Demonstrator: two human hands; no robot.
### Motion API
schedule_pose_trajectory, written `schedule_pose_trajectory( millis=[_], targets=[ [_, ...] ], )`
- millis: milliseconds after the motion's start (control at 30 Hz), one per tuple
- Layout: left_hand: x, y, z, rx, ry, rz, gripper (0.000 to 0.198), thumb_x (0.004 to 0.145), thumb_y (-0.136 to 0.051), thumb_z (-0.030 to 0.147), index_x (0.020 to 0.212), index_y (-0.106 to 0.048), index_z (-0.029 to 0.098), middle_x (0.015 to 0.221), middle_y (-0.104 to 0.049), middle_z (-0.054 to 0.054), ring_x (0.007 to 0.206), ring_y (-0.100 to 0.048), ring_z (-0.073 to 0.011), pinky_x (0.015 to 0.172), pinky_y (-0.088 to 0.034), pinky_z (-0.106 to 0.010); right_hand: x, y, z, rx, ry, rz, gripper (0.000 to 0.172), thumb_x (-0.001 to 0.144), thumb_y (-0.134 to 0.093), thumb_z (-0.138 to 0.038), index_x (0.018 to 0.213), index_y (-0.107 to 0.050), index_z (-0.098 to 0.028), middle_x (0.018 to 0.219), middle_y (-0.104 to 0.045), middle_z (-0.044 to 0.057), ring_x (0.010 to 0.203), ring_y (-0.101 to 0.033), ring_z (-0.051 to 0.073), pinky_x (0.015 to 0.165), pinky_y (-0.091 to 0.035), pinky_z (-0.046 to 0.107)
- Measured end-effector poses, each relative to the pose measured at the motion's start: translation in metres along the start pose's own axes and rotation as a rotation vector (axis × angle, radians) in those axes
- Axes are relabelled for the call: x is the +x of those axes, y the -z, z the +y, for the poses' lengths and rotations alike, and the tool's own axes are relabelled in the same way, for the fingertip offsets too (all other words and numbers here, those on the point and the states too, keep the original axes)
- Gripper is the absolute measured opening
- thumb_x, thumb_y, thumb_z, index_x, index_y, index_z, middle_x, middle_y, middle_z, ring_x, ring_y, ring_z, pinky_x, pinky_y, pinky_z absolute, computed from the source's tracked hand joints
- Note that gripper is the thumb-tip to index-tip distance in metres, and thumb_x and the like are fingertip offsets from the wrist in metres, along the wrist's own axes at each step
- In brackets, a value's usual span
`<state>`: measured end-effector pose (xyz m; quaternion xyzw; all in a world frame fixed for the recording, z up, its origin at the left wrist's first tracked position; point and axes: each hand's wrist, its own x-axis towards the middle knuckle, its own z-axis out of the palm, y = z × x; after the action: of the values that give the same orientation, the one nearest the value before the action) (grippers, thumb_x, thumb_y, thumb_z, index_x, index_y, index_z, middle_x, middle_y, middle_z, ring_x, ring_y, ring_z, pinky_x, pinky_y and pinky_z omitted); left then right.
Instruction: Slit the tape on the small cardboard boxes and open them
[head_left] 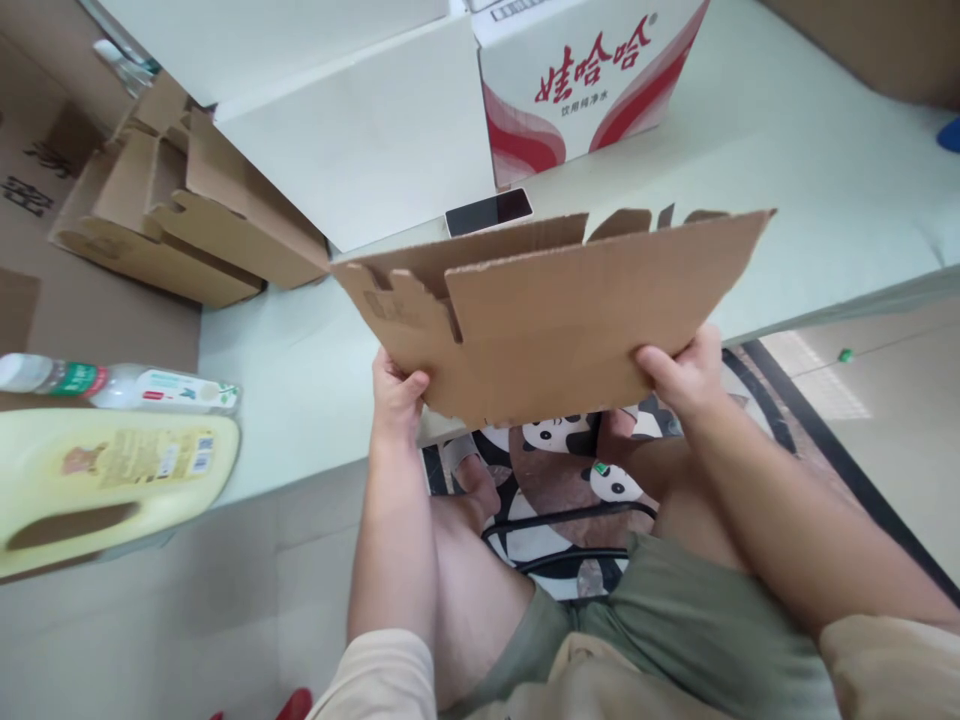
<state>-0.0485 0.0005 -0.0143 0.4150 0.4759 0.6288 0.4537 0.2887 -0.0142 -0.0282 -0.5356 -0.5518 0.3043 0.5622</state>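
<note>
A brown cardboard box (555,330), partly flattened, is held up in front of me over the table's near edge. Slots and flaps show along its top. Gripping its lower left side is my left hand (397,395), thumb on the near face and fingers hidden behind. On the right side my right hand (686,375) grips it the same way. Just beyond the cardboard's top edge lies a dark-screened flat device (489,212), partly hidden.
White cartons, one with red print (592,90), stand at the back. Folded brown boxes (187,210) are stacked at the left. A clear bottle (165,388) and a yellow jug (172,455) lie at the left. Below are my legs and a panda-patterned mat (551,435).
</note>
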Motion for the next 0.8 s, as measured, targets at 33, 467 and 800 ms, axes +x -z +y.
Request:
schedule_pose_trajectory(
  millis=[33,467,800],
  targets=[
    [0.0,0.002,0.0,-0.001,0.015,-0.006,0.079,0.027,-0.095,0.068,0.086,-0.072,0.021,0.084,-0.073,-0.005,0.078,-0.071,-0.0222,0.074,-0.059,-0.034,-0.002,0.0,-0.003,-0.025,0.06,0.022,0.05,0.06,-0.078,-0.068,0.077,-0.064,-0.024,0.08,-0.07,0.007,0.079,-0.069,0.029,0.074,-0.059,0.048],
    [0.008,-0.004,0.0,0.129,-0.036,0.206,0.058,0.043,-0.095,0.051,0.083,-0.072,0.015,0.083,-0.075,-0.006,0.082,-0.071,-0.0214,0.076,-0.058,-0.031,-0.014,-0.009,-0.022,-0.045,0.005,0.09,0.051,0.076,-0.069,-0.066,0.056,-0.051,-0.023,0.057,-0.053,0.001,0.053,-0.05,0.016,0.051,-0.047,0.035],
    [0.023,0.011,-0.011,-0.033,-0.011,0.455,0.059,0.061,-0.089,0.061,0.102,-0.071,0.022,0.117,-0.075,-0.009,0.117,-0.069,-0.024,0.104,-0.058,-0.04,0.013,-0.013,0.001,-0.587,-0.093,-0.086,0.043,0.092,-0.048,-0.046,0.114,-0.075,-0.02,0.121,-0.062,0.017,0.107,-0.065,0.033,0.1,-0.051,0.061]
  ],
)
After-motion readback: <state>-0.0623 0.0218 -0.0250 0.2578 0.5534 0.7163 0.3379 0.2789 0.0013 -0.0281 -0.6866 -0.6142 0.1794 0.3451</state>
